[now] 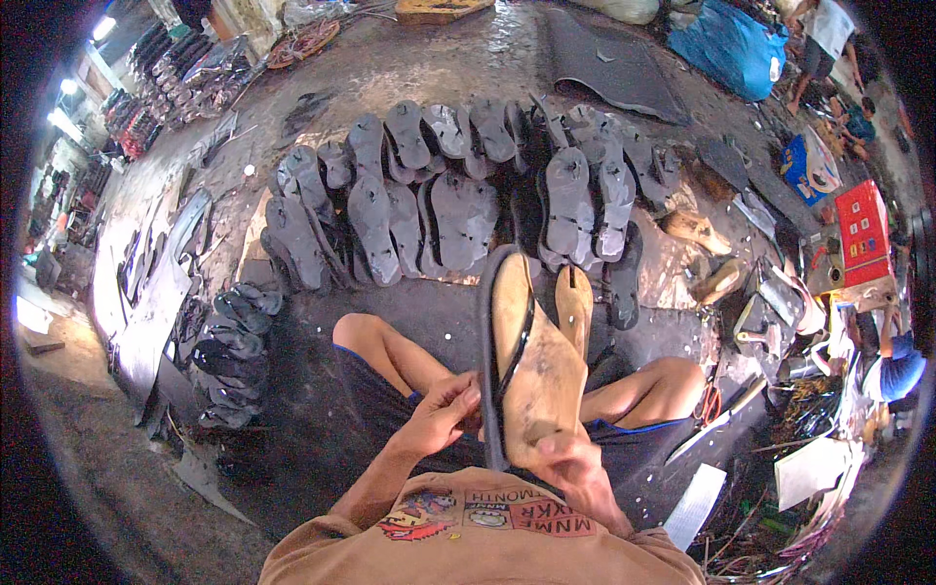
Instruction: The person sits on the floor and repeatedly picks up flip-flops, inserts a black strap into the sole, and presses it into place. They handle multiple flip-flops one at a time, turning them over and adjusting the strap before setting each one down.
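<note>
Above my lap a wooden shoe last [539, 385] stands tilted, toe end pointing away from me. A dark flip-flop sole [489, 366] lies along its left side, and a black strap [519, 343] crosses the last. My right hand [567, 462] grips the last at its heel end, thumb on the wood. Close by the sole's left edge is my left hand [447, 417], its thumb and fingers pressed together; what they pinch, if anything, is hidden. Just beyond, a second wooden last [573, 297] shows partly behind the first.
Rows of dark flip-flops [463, 219] fill the floor ahead. Strapped footwear [234, 341] is heaped at left. More wooden lasts [697, 231] lie at right, near a red box [863, 234]. A blue bag [731, 49] sits far right, and other people [829, 34] are along that side.
</note>
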Available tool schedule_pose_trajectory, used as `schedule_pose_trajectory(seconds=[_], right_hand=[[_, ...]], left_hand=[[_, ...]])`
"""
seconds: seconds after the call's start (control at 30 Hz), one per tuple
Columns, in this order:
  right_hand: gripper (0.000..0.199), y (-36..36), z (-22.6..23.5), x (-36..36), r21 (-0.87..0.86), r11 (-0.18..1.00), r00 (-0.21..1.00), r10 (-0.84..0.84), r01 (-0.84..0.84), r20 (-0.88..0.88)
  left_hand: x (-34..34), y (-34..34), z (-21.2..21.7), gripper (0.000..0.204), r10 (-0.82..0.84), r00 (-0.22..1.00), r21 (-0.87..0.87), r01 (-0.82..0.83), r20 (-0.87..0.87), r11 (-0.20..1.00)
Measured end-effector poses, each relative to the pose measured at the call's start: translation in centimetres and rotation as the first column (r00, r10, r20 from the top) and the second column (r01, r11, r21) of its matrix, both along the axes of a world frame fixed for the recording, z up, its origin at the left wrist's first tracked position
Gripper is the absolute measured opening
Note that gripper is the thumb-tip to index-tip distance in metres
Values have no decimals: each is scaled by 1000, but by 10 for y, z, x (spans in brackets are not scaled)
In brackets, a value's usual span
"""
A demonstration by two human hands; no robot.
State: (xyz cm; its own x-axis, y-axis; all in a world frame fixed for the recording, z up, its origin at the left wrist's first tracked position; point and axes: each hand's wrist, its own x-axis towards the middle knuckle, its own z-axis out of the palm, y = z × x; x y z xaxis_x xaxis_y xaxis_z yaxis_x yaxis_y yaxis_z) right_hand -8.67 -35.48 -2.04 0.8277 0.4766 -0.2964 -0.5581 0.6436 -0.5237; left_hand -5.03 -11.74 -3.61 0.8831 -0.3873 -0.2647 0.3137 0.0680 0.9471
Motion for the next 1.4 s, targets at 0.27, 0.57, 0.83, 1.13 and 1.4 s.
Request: schedule_pose_trajectory(seconds=[0.27,0.57,0.83,1.13,1.4], right_hand=[[124,43,4,33,-549,809,781,200,209,591],[115,80,-39,47,-798,429,750,328,423,574],[96,52,-95,46,-792,574,915,171,210,366],[82,34,-61,187,-766,610,632,517,201,577],[97,177,-87,238,-763,601,444,632,236,635]], left_hand=[[-30,-35,-172,57,-177,802,-646,-305,-570,700],[28,-12,-109,53,587,792,-134,-608,-170,782],[75,96,13,53,370,843,577,-537,390,615],[14,80,9,52,65,944,544,-241,323,804],[-49,210,-44,47,794,608,284,-761,2,583]])
